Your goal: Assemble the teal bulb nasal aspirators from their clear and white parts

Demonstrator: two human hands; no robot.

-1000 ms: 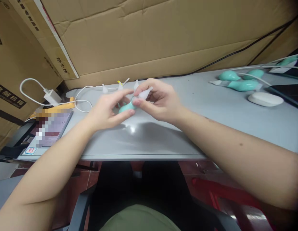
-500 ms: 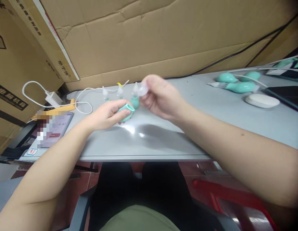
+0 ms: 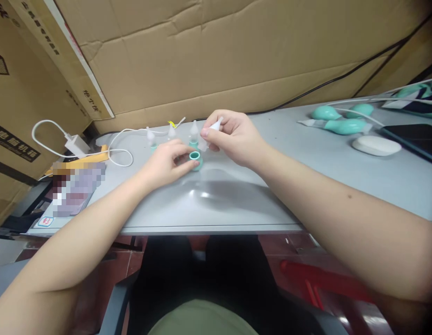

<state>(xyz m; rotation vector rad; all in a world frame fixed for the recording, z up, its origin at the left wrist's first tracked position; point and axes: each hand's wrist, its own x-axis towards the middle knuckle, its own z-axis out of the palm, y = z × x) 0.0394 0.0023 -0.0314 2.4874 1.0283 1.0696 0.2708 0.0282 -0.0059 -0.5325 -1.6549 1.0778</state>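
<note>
A teal rubber bulb (image 3: pixel 196 164) stands upright near the middle of the table, its round open mouth facing up. The fingers and thumb of my left hand (image 3: pixel 167 162) are closed around it from the left. Just above and to the right, my right hand (image 3: pixel 235 136) pinches a translucent white nozzle (image 3: pixel 216 125), its narrow tip pointing up and right. Nozzle and bulb are apart. Behind my hands stand bulbs fitted with similar nozzles: a left one (image 3: pixel 151 137), a middle one (image 3: pixel 171 132) and a right one (image 3: pixel 194 132); my left hand partly covers them.
More teal bulbs (image 3: pixel 346 126) lie at the right, beside a white oval object (image 3: pixel 376 145) and a dark flat device (image 3: pixel 416 139). A phone (image 3: pixel 79 188), a white charger (image 3: pixel 77 145) and its cable are at the left. Cardboard (image 3: pixel 216 60) walls the back.
My left hand has moved right and turned the bulb from tilted to upright. My right hand has rotated the nozzle, so its tip now points up and right.
</note>
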